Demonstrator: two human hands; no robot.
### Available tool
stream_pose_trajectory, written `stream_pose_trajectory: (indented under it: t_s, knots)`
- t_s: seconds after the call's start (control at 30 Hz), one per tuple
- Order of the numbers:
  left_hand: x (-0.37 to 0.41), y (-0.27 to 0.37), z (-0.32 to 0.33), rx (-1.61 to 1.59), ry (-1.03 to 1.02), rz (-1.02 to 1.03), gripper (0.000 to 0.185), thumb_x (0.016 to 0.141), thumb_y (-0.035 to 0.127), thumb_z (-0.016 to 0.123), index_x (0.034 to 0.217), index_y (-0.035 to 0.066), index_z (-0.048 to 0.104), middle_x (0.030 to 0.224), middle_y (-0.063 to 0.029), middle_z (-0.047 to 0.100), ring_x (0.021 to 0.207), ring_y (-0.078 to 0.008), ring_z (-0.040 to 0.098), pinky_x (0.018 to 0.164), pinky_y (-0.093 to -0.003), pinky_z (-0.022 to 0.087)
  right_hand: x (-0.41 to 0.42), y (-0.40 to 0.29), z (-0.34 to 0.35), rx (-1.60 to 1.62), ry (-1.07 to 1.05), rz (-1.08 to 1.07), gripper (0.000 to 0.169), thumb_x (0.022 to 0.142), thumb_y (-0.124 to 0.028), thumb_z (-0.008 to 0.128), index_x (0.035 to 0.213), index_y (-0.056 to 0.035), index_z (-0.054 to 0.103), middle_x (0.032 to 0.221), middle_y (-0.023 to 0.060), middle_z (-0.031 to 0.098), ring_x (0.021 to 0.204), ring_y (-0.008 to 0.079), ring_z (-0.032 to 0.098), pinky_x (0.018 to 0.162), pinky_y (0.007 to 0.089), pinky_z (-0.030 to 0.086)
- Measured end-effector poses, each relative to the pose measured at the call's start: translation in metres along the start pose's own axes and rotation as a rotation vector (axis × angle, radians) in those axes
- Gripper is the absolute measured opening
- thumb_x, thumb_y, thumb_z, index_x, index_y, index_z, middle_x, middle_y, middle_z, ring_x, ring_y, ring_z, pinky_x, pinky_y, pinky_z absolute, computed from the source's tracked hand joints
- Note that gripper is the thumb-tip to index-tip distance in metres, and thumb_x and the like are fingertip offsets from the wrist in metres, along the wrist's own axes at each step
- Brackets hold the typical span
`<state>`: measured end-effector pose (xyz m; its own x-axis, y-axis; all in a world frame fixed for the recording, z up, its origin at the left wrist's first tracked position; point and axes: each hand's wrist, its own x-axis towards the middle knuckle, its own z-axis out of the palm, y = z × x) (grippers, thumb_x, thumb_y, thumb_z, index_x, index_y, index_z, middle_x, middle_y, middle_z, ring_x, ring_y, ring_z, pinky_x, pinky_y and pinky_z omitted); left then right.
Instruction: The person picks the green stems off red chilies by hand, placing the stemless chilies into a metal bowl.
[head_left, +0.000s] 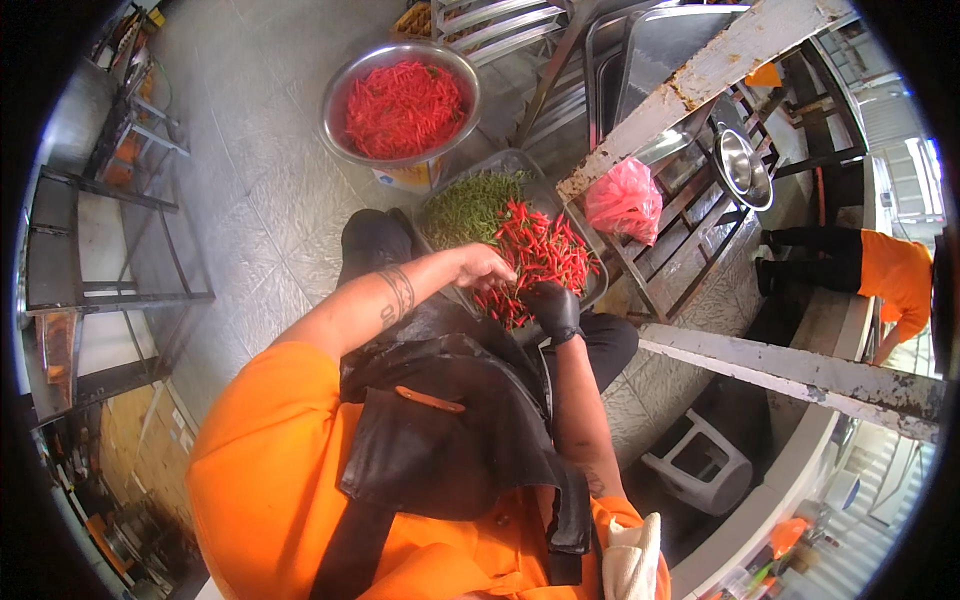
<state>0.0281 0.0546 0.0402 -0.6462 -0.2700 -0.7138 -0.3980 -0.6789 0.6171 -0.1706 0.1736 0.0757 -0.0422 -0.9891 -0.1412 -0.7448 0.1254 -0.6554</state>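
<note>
A shallow grey tray (595, 247) lies before me, with red chili peppers (544, 244) on its right side and a pile of green stems (472, 206) at its upper left. Bare, my left hand (484, 268) is over the boundary between the two piles, fingers curled; whether it pinches a pepper cannot be told. My right hand (553, 307), in a black glove, rests at the lower right of the peppers, its fingertips partly hidden among them. Beyond the tray, a large steel bowl (324, 124) filled with red chilies stands on a box (409, 174).
A pink plastic bag (624, 201) sits right of the tray on a metal rack (675, 247). Rusty white beams (787, 367) cross at right, above a plastic stool (701, 465). Steel bowls (742, 169) and metal trays (667, 52) stand farther off. Another person (892, 281) bends at far right.
</note>
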Motion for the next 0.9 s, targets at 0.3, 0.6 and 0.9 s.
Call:
stream_pose_trajectory:
  t_s: [0.3,0.6,0.9]
  knots:
    - [0.071,0.031,-0.049,1.001,0.660,0.750,0.036,0.077,0.006,0.063,0.111,0.016,0.069,0.112,-0.0074,0.063,0.106,-0.0279,0.061,0.091,-0.0385,0.049,-0.017,0.064,0.015,1.219,0.009,0.599,0.017,0.087,-0.013,0.066,0.098,-0.0014,0.069,0.083,0.0067,0.069,0.069,0.0166,0.065,0.062,0.0277,0.052]
    - [0.109,0.038,-0.068,1.152,0.484,0.538,0.018,0.081,0.013,0.056,0.095,0.010,0.067,0.100,-0.0137,0.066,0.098,-0.0345,0.063,0.078,-0.0463,0.050,-0.022,0.020,0.006,1.397,-0.043,0.642,0.010,0.090,-0.015,0.057,0.086,-0.0062,0.061,0.070,0.0041,0.058,0.051,0.0114,0.049,0.046,0.0246,0.039]
    - [0.063,0.029,-0.052,0.672,0.683,0.794,0.012,0.084,0.018,0.067,0.092,0.009,0.065,0.084,-0.0083,0.067,0.081,-0.0249,0.066,0.072,-0.0378,0.051,-0.004,0.036,0.023,1.140,-0.100,0.449,0.015,0.092,-0.012,0.057,0.103,-0.0054,0.064,0.088,0.0037,0.064,0.079,0.0159,0.061,0.066,0.0315,0.050]
